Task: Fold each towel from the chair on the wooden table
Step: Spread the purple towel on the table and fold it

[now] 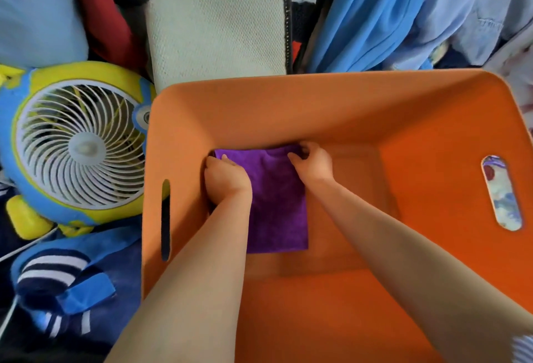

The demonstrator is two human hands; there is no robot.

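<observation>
Purple plush folded towel (277,207) flat in orange bin (317,109); left hand (226,181), right hand (313,165) both pinching it.

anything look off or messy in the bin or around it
Inside the orange bin nothing stands out: the folded purple towel lies flat, held by the left hand and right hand. Outside, a fan lies face up among heaped clothes.

The towel (277,204) is plush, matt purple cloth. The bin (317,103) looks smooth and matt orange. The fan (78,143) is glossy plastic.
</observation>
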